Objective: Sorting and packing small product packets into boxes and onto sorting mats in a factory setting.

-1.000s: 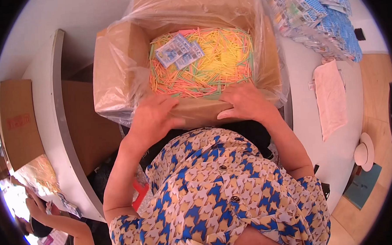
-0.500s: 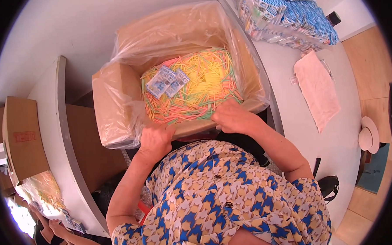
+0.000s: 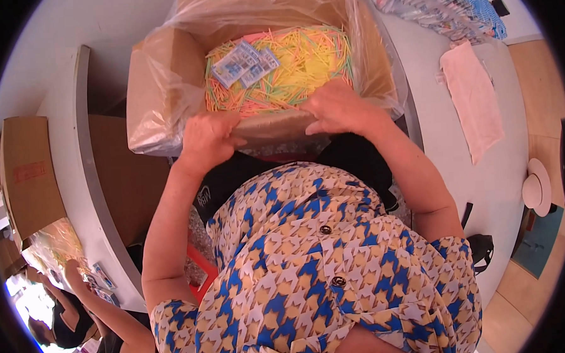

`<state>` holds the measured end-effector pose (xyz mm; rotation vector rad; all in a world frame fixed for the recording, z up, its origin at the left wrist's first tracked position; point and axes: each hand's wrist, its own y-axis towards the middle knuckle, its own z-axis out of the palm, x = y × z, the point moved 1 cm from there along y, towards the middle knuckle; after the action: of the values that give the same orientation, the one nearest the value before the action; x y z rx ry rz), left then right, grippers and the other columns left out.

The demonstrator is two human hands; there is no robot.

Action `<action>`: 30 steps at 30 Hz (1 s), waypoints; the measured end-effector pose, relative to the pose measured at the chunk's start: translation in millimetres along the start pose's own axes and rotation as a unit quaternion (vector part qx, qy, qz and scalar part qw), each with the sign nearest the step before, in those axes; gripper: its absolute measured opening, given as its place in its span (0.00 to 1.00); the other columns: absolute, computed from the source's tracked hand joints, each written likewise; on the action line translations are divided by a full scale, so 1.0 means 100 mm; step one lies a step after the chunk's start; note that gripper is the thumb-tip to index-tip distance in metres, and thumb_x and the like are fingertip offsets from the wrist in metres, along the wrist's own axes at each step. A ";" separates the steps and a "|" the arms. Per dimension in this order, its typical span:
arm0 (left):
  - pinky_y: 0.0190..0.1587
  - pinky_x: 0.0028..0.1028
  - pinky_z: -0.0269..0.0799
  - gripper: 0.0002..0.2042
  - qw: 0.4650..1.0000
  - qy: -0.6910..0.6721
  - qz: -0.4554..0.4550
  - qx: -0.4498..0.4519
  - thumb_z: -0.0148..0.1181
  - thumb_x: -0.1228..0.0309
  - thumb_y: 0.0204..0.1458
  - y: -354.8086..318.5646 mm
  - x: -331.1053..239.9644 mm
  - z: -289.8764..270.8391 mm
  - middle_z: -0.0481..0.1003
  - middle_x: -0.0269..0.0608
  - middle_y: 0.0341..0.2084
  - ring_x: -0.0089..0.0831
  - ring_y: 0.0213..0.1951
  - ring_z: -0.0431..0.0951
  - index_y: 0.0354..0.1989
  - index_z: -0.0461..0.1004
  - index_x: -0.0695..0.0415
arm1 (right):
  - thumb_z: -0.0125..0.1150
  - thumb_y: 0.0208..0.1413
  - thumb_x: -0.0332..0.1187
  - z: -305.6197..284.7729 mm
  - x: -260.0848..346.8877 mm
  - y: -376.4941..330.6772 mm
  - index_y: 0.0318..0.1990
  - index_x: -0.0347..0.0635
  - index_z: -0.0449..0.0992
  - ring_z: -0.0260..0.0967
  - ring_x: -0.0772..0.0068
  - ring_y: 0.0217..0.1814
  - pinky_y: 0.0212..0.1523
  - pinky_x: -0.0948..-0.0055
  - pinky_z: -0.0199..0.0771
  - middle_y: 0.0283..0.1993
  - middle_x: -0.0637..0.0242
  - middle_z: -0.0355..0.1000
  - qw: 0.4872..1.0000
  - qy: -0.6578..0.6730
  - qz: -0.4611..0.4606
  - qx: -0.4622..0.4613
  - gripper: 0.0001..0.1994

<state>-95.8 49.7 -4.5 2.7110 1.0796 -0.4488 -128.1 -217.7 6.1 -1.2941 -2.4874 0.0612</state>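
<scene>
In front of me is a cardboard box [image 3: 153, 97] lined with clear plastic film [image 3: 375, 52]. Many thin short sticks [image 3: 309, 62] in yellow, pink and green fill its bottom. On top of them, towards the left, lie blue-and-white packets [image 3: 235, 64]. My left hand [image 3: 208, 139] is closed over the box's near edge at the left, its fingers curled on the lined rim. Further right along that same edge, my right hand [image 3: 342, 107] grips the rim too, with its fingertips partly hidden.
A white table [image 3: 430, 94] at the right carries a pink cloth [image 3: 475, 102] and a heap of blue-and-white packets [image 3: 439, 9]. Left of the box stands a white partition [image 3: 73, 154]; beyond it are another carton [image 3: 30, 178] and another person's arm [image 3: 115, 316]. A pale hat [image 3: 536, 187] is far right.
The whole view has shifted, so most things sit higher in it. The box has also moved a little away from my body, with both hands still on its near edge.
</scene>
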 end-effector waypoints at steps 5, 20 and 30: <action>0.29 0.41 0.67 0.16 1.000 -0.013 -0.017 0.019 0.72 0.69 0.29 0.05 0.08 0.03 0.74 0.44 0.21 0.47 0.29 0.75 0.25 0.71 0.56 | 0.69 0.39 0.43 0.03 -0.02 0.08 0.34 0.45 0.78 0.72 0.54 0.38 0.40 0.56 0.63 0.28 0.58 0.74 0.998 0.029 0.044 0.019 0.16; 0.30 0.40 0.68 0.19 0.999 -0.041 -0.014 0.026 0.74 0.67 0.26 -0.08 -0.03 -0.03 0.73 0.43 0.22 0.46 0.30 0.75 0.26 0.71 0.56 | 0.71 0.35 0.47 0.06 0.08 -0.22 0.23 0.38 0.77 0.74 0.53 0.32 0.34 0.57 0.71 0.23 0.55 0.73 0.997 -0.007 0.078 -0.006 0.19; 0.34 0.39 0.70 0.16 0.998 -0.043 -0.028 0.038 0.72 0.64 0.30 -0.02 0.04 0.01 0.76 0.41 0.25 0.44 0.33 0.76 0.28 0.74 0.53 | 0.71 0.35 0.49 0.08 0.05 -0.17 0.22 0.38 0.78 0.74 0.53 0.32 0.33 0.59 0.71 0.23 0.54 0.73 0.996 -0.045 0.069 -0.035 0.20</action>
<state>-95.1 53.5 -7.1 2.7044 1.1394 -0.6211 -147.0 -222.8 2.8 -1.5239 -2.4908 0.0671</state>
